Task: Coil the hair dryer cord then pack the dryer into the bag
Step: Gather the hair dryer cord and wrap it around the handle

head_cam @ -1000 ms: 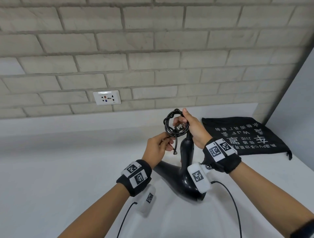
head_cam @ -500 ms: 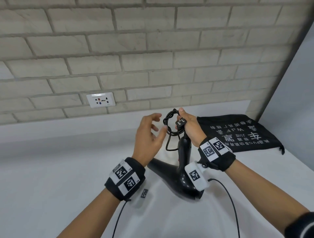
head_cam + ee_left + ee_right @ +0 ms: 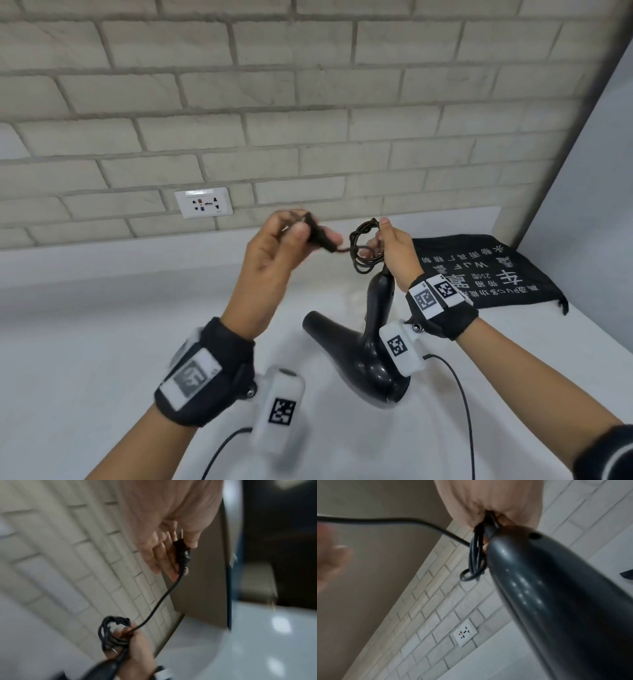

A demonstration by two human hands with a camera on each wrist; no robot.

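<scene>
Holding the plug (image 3: 320, 236) by thumb & fingers, the left hand (image 3: 274, 253) sits mid-frame in the head view. The right hand (image 3: 394, 251), just right of it, grips the coiled cord (image 3: 363, 248) at the top of the dryer handle. The black hair dryer (image 3: 363, 349) hangs below, center frame, over the white counter (image 3: 85, 342). The black bag (image 3: 486, 270) lies flat at mid right. A wall socket (image 3: 203, 207) is upper left of the hands.

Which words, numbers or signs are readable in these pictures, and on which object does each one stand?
"WJF": white print, upside down, on the black bag.
"250": also there, upside down, with a character after it that I cannot read.
The bag's other white characters: too small and inverted to read.
Wall socket: no legible text.
Wristband markers: square patterns, no words.
</scene>
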